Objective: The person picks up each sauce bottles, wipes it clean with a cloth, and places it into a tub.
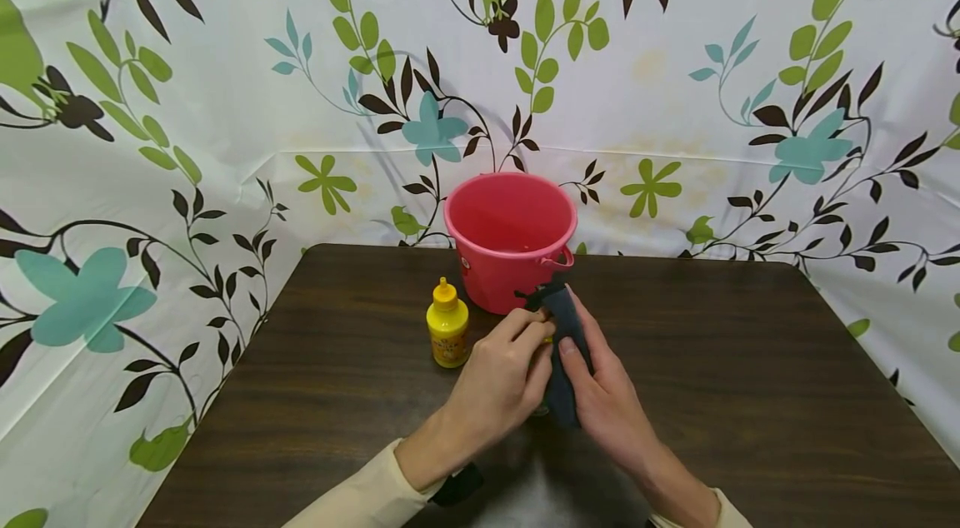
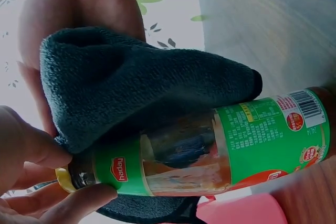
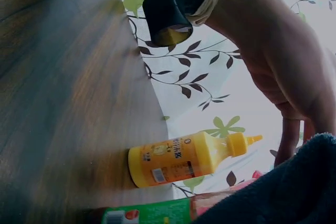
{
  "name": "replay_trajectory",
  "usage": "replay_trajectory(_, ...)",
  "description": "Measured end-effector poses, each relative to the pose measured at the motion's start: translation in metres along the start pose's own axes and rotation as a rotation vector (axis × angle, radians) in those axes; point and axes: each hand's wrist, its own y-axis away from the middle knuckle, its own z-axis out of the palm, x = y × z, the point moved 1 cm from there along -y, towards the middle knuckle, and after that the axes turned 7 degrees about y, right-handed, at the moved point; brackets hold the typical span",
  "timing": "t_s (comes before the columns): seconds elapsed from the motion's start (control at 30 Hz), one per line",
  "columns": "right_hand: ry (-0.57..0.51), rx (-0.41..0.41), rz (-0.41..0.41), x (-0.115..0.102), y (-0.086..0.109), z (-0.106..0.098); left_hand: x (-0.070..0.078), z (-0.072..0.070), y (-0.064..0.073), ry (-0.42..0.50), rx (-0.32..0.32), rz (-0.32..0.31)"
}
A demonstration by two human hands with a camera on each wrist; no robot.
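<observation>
A glass bottle [image 2: 181,156] with green labels and a yellow cap is mostly hidden by the hands in the head view. My left hand [image 1: 495,370] pinches it at the neck, just below the cap, with thumb and fingers [image 2: 84,203]. My right hand [image 1: 611,399] holds a dark blue-grey cloth [image 1: 562,374], its thumb lying over the near side. The folded cloth [image 2: 142,82] drapes along the bottle's side and partly behind it. In the right wrist view, only the bottle's lower green label [image 3: 163,213] shows beside the cloth [image 3: 283,187].
A yellow squeeze bottle [image 1: 448,328] with a pointed nozzle stands left of the hands. Behind them, a pink bucket [image 1: 495,278] stands near the far edge of the dark wooden table [image 1: 712,361]. A white patterned sheet [image 1: 637,112] hangs behind the table.
</observation>
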Motion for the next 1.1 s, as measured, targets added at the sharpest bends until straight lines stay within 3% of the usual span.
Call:
replay_trajectory(0.47, 0.005, 0.033, -0.081, 0.018, 0.000, 0.009, -0.001, 0.002, 0.001, 0.021, 0.013, 0.010)
replay_trajectory(0.73, -0.003, 0.007, -0.012, 0.037, 0.001, 0.010, -0.001, 0.004, 0.001, 0.028, 0.017, 0.019)
replay_trajectory(1.1, 0.129, -0.033, 0.085, 0.068, 0.004, 0.006, -0.002, 0.003, 0.001, 0.053, -0.013, -0.011)
